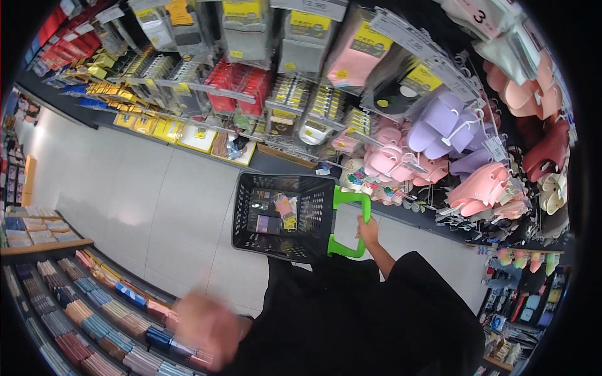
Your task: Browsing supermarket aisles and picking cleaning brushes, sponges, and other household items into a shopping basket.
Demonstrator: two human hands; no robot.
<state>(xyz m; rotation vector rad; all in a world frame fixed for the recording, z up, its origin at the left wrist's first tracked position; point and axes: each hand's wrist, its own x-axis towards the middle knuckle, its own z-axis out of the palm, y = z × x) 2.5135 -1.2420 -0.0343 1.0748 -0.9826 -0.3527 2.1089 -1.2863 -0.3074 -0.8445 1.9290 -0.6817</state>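
Observation:
In the head view my right hand is closed around the green handle of a black plastic shopping basket. Inside the basket lie a pink packet with a yellow label, a dark package with a pale panel and other small packaged items. My left hand is strongly blurred at the lower left, over or beside the shelves of folded textiles. Its fingers cannot be made out, nor whether it touches or holds anything. A black sleeve covers my right upper arm.
Hanging packs of socks line the rack ahead, with purple slippers and pink slippers to the right. A grey tiled floor runs between the rack and the textile shelves. More stocked shelves stand at the lower right.

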